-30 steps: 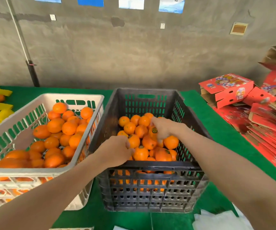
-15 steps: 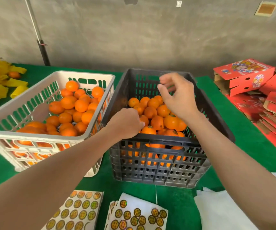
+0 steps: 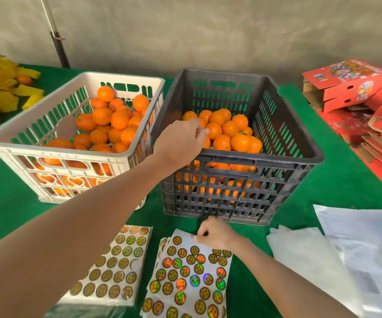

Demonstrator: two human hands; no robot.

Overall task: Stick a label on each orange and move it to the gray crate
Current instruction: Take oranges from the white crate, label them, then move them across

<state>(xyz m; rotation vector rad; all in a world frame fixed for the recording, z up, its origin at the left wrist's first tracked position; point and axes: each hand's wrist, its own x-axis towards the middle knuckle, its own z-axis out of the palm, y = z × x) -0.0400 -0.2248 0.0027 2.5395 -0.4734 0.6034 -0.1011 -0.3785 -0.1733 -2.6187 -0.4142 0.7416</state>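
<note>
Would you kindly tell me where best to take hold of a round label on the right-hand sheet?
Probably its rim, from above: the label lies flat on the sheet, so only a nail-lifted edge gives a grip.

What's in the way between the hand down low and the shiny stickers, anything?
Nothing visible is. The right hand pinches the top edge of the sticker sheet, right beside its round labels, with no object between them.

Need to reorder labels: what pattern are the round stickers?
Dark stickers with gold motif, holographic sheen; head view.
</note>
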